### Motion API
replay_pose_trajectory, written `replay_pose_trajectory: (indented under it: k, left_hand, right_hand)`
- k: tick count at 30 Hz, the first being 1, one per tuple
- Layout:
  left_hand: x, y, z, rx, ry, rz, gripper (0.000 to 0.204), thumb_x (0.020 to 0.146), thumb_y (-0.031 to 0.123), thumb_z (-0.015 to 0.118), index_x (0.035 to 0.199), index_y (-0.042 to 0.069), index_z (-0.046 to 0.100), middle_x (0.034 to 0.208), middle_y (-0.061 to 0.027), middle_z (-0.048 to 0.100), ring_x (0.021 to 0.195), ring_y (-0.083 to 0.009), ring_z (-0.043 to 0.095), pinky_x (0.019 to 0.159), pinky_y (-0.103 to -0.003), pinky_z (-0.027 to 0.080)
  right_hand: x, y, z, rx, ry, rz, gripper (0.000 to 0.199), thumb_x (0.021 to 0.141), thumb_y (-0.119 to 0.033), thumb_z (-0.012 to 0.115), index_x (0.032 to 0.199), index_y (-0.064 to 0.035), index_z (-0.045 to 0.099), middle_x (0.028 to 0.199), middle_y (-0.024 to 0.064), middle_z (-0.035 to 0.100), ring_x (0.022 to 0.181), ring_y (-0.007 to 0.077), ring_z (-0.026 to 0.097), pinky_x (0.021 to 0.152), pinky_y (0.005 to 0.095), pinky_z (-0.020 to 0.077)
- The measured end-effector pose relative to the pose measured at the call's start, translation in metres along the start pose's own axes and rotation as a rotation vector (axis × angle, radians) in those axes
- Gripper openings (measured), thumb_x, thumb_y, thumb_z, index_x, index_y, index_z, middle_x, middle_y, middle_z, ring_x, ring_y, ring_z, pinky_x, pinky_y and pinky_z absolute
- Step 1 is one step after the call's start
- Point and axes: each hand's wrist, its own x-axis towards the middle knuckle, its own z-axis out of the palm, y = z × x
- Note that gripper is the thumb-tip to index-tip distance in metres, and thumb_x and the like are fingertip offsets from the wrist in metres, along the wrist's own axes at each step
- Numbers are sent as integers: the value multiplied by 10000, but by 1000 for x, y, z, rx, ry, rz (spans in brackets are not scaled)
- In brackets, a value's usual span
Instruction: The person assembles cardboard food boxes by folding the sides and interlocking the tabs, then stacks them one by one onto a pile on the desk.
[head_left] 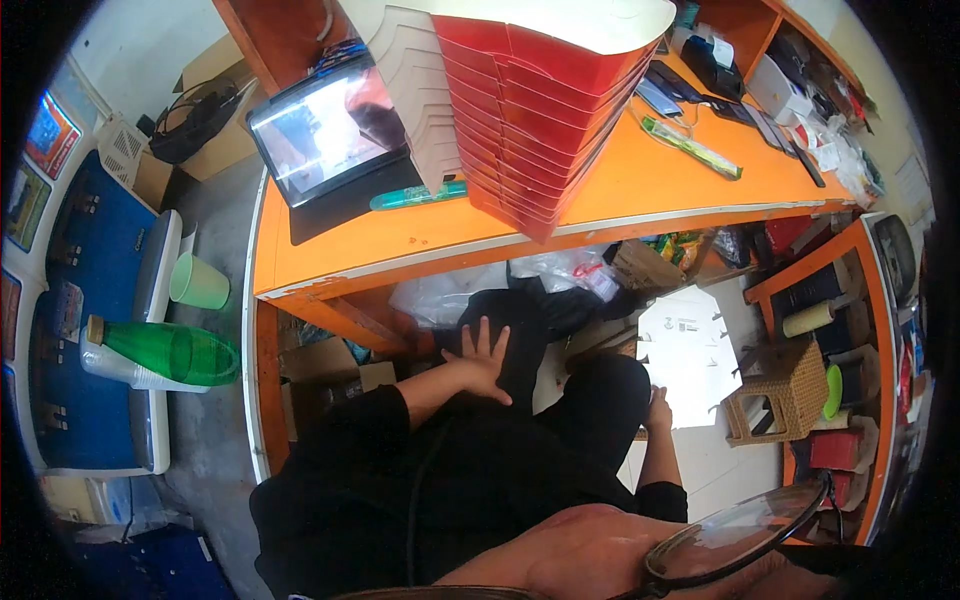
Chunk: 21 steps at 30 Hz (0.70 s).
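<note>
Near the centre of the frame, the left hand (482,370) rests on a dark-clad leg (527,335), fingers spread, holding nothing; at top centre stands a red box stack (535,115). Right of centre, the right hand (658,415) touches the lower left edge of a white sheet (690,360); I cannot tell whether it grips. Handling the sheet seems the step; lifting it would call for a firm pinch.

tablet (325,130) left of trays (535,115) on desk (350,243); stool (790,385) right of cardboard sheet (688,360).
</note>
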Motion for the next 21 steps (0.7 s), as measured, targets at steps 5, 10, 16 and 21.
replay_pose_trajectory:
  k: [5, 10, 16, 21]
  left_hand:
    - [16, 10, -7, 32, 60, 23, 1369, 648, 607, 797, 1515, 200, -182, 1520, -230, -314, 1397, -543, -171, 985, -808, 137]
    - [24, 9, -19, 58, 64, 112, 1387, 623, 631, 801, 1522, 183, -157, 1501, -271, -320, 1367, -569, -218, 981, -813, 101]
    - [27, 10, -23, 78, 60, 165, 1378, 623, 627, 802, 1527, 196, -145, 1511, -262, -307, 1365, -568, -225, 983, -812, 89]
    - [33, 3, -19, 73, 84, 186, 1380, 623, 629, 801, 1527, 189, -144, 1510, -270, -305, 1363, -572, -226, 981, -813, 91]
  right_hand:
    - [-7, -10, -13, -67, -131, 16, 653, 840, -264, 644, 1399, -118, 339, 1394, 185, 369, 1066, 452, 587, 899, 544, 487]
    - [-3, -6, -10, -117, -204, 46, 780, 847, -435, 614, 1471, -132, 255, 1546, 178, 196, 1183, 463, 518, 991, 607, 403]
    - [12, 3, -9, -267, -271, 10, 852, 841, -448, 615, 1493, -95, 195, 1571, 232, 119, 1277, 459, 441, 1054, 628, 322]
    - [11, -7, 3, -158, -49, -37, 717, 869, -400, 614, 1391, 6, 336, 1479, 269, 297, 1170, 491, 509, 999, 589, 397]
